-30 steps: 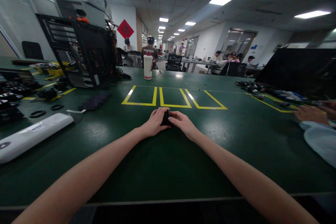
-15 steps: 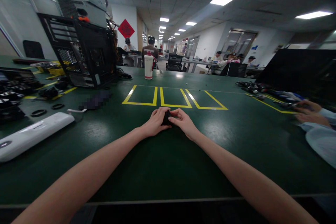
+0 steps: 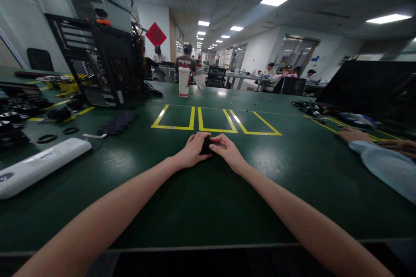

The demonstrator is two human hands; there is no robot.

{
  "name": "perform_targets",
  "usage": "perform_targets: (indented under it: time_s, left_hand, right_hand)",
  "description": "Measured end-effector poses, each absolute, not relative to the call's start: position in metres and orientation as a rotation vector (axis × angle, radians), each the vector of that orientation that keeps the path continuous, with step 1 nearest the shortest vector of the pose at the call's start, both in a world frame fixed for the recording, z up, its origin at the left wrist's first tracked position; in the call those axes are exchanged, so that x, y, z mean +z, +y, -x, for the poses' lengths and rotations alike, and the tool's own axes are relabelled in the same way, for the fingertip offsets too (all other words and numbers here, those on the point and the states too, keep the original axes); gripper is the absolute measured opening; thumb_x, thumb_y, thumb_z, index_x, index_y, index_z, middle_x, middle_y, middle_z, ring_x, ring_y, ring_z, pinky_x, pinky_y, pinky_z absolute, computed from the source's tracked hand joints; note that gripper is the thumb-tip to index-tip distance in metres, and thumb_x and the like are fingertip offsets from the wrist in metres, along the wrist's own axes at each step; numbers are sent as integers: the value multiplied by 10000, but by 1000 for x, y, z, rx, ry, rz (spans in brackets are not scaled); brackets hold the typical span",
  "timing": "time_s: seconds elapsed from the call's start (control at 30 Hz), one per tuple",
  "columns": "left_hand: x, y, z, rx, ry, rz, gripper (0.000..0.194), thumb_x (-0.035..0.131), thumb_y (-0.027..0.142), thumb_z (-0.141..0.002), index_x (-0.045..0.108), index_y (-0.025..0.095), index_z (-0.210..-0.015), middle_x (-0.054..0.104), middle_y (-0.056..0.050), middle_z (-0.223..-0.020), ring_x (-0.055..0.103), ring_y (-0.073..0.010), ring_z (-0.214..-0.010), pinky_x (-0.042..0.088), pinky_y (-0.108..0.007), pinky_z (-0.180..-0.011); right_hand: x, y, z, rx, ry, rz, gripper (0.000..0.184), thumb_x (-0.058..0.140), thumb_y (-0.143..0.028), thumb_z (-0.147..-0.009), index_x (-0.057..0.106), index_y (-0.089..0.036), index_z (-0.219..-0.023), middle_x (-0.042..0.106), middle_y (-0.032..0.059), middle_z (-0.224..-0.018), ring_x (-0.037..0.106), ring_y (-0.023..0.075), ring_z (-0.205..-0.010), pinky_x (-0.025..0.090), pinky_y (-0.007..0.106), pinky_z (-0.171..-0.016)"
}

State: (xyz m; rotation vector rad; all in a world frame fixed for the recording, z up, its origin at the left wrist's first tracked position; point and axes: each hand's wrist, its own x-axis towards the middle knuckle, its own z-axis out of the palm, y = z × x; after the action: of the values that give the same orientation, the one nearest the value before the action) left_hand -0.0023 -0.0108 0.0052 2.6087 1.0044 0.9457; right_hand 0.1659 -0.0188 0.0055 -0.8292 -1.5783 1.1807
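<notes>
A small black object [image 3: 206, 145] is held between my hands over the green table [image 3: 208, 199]; its kind I cannot make out. My left hand [image 3: 193, 150] is closed around its left side, thumb low and fingers over the top. From the right, the fingertips and thumb of my right hand [image 3: 227, 151] pinch at the same object. Much of it is hidden by my fingers. Just beyond my hands, yellow tape [image 3: 217, 130] marks three outlined areas on the tabletop.
To the left are a white elongated device [image 3: 45, 166], black rings [image 3: 47, 138] and a black computer case [image 3: 110, 65]. A white cup [image 3: 183, 82] stands farther back. At right, a co-worker's hand [image 3: 354, 134] rests near cables and parts [image 3: 312, 107].
My hands stay almost still around the black object. On the right, the co-worker's hand and sleeve have come leftward, nearer to me.
</notes>
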Motion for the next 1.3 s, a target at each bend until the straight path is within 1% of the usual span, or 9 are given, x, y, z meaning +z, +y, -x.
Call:
perform_targets:
  time_s: [0.07,0.27,0.43,0.6,0.67,0.83,1.07,1.2,1.3]
  left_hand:
    - [5,-11,2,951,1001,-2605,561,572,285,-727,258,223,-1187,392,-82,-1166,403,-241,-1105,282,-465,-968]
    - [4,-10,4,947,1008,-2623,567,577,270,-719,258,219,-1185,397,-78,-1157,404,-231,-1100,273,-453,-979]
    - [3,-10,3,960,1011,-2630,567,576,276,-720,255,214,-1182,396,-84,-1156,398,-237,-1105,286,-452,-966]
    - [4,-10,2,959,1012,-2618,561,582,277,-714,266,222,-1175,401,-79,-1149,405,-241,-1103,280,-464,-967]
    - [5,-11,3,952,1008,-2618,559,580,274,-716,264,224,-1176,401,-77,-1151,410,-238,-1098,285,-460,-968]
    - [5,-11,4,953,1010,-2628,573,581,267,-715,255,219,-1184,400,-79,-1156,410,-232,-1096,284,-450,-974]
    - [4,-10,3,952,1014,-2617,571,582,273,-716,256,226,-1184,402,-79,-1155,417,-237,-1092,284,-470,-965]
    - [5,-11,3,952,1008,-2623,566,581,278,-718,263,219,-1182,405,-80,-1151,417,-234,-1087,288,-457,-968]
    - [5,-11,3,960,1005,-2633,569,586,275,-714,264,212,-1179,405,-82,-1150,415,-234,-1086,291,-449,-966]
  right_hand:
    - [5,-18,-166,1165,-1586,846,215,615,-272,-675,521,-200,-854,561,6,-911,548,135,-872,432,317,-836]
    - [6,-16,-167,1212,-1604,921,291,597,-279,-694,526,-192,-963,556,43,-1028,528,161,-972,399,346,-888]
    - [6,-19,-167,1275,-1572,832,278,629,-254,-661,502,-209,-904,547,23,-1012,552,155,-938,421,339,-856]
    - [6,-18,-166,1165,-1586,852,214,600,-300,-687,518,-200,-858,559,12,-928,544,135,-882,419,321,-842]
    - [5,-17,-166,1144,-1595,865,219,599,-303,-689,526,-203,-869,562,14,-929,531,141,-909,413,322,-851]
    - [5,-15,-168,1218,-1612,940,300,576,-319,-712,538,-196,-984,558,47,-1028,516,163,-964,380,358,-898]
    - [9,-21,-167,1271,-1599,826,266,614,-253,-682,521,-204,-926,558,21,-1003,532,145,-947,396,334,-885]
    - [9,-21,-166,1206,-1609,851,227,588,-299,-708,527,-206,-906,567,24,-977,526,146,-948,389,337,-889]
    - [6,-18,-166,1180,-1618,886,248,587,-311,-709,531,-200,-924,570,32,-973,520,155,-958,390,343,-889]
